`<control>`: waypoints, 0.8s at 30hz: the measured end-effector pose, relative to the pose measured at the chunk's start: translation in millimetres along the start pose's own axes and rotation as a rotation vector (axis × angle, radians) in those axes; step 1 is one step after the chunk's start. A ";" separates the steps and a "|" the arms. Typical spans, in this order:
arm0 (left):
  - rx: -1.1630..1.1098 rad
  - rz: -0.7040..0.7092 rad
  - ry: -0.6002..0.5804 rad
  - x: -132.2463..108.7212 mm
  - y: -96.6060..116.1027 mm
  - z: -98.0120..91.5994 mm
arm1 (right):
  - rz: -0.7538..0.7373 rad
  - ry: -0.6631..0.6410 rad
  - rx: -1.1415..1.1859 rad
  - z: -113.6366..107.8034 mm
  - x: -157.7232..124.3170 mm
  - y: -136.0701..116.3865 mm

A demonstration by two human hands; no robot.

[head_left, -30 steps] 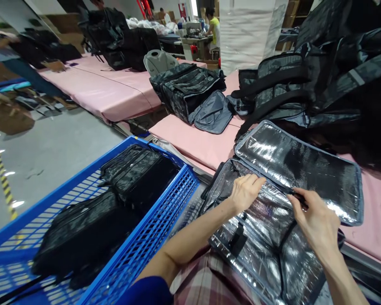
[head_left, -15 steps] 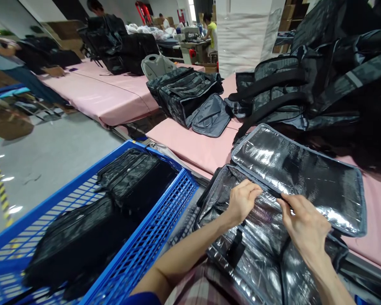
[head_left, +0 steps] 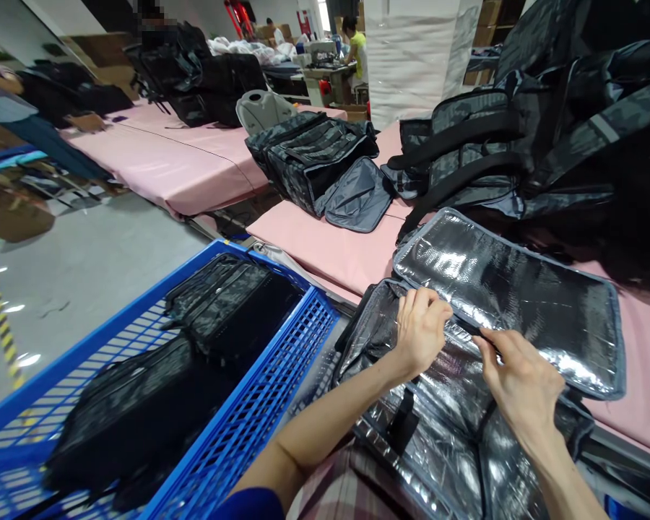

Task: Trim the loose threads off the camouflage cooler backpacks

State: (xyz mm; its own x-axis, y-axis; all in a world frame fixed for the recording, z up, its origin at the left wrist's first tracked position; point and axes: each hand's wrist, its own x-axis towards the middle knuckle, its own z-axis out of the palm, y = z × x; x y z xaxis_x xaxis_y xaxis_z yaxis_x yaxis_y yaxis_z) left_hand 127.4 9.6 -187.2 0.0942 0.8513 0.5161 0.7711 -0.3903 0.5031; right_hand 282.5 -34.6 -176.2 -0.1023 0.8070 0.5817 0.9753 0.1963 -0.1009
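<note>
A large, dark bag with a shiny silver foil lining [head_left: 449, 426] lies open just in front of us, between our body and the table, its inside facing up. Its rectangular foil-faced lid [head_left: 563, 303], edged in grey-blue binding, is folded back over the edge of the pink-covered table [head_left: 330, 242]. Along the seam where lid and bag meet, we see a narrow black strip [head_left: 467, 327]. Our left hand [head_left: 422, 328] has its fingers curled and its thumb drawn in against them at the far end of that seam; we cannot tell exactly what lies between the fingertips. Our right hand [head_left: 520, 375], nearer the middle, pinches the strip between thumb and forefinger. A black tab [head_left: 404, 419] stands out from the lining, below our left hand.

Below the bag we see maroon-and-white plaid cloth [head_left: 330, 491]. To our left stands a blue plastic lattice basket [head_left: 310, 307] with dark camouflage-patterned bags [head_left: 230, 307] lying in it. Beyond the lid, more black and camouflage bags [head_left: 477, 170] are heaped on the table, one thick strap arching out. Left of that heap sits a boxy camouflage bag [head_left: 308, 155], its grey flap [head_left: 360, 195] hanging open, with a grey moulded panel [head_left: 263, 110] just behind. Farther off, a person in a yellow top [head_left: 360, 58] sits at a sewing machine.
</note>
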 end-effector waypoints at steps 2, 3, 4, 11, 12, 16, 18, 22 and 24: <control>-0.018 -0.001 -0.001 1.1 -0.7 -1.3 | 0.001 0.003 0.012 0.3 0.2 -0.9; -0.029 0.001 0.002 0.8 -1.2 -2.0 | -0.004 0.005 0.013 0.3 0.4 -1.4; -0.040 0.003 0.006 0.0 -1.7 -2.6 | -0.010 0.006 0.009 0.3 0.7 -1.9; -0.079 0.009 -0.005 -8.8 -4.6 -3.4 | 0.018 -0.021 -0.057 2.2 1.4 -4.5; -0.083 0.015 -0.001 -9.5 -5.0 -3.1 | 0.029 -0.028 -0.069 2.5 1.3 -5.0; -0.092 0.036 -0.003 -10.4 -7.0 -3.6 | 0.039 -0.052 -0.073 2.6 1.1 -5.5; -0.092 0.070 -0.022 -10.6 -9.1 -4.9 | 0.035 -0.049 -0.027 2.3 1.3 -4.6; -0.107 0.142 -0.036 -12.4 -14.7 -8.0 | 0.074 -0.043 0.083 1.6 1.5 -2.1; -0.102 0.150 -0.036 -13.7 -17.0 -8.7 | 0.092 -0.037 0.117 1.3 1.4 -1.4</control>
State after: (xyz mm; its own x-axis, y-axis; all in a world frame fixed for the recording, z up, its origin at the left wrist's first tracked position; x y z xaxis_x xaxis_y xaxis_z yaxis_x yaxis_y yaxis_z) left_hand 107.5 1.5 -196.8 0.2269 0.7924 0.5663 0.6792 -0.5454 0.4911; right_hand 280.7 -33.0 -176.3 -0.0226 0.8439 0.5360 0.9515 0.1827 -0.2474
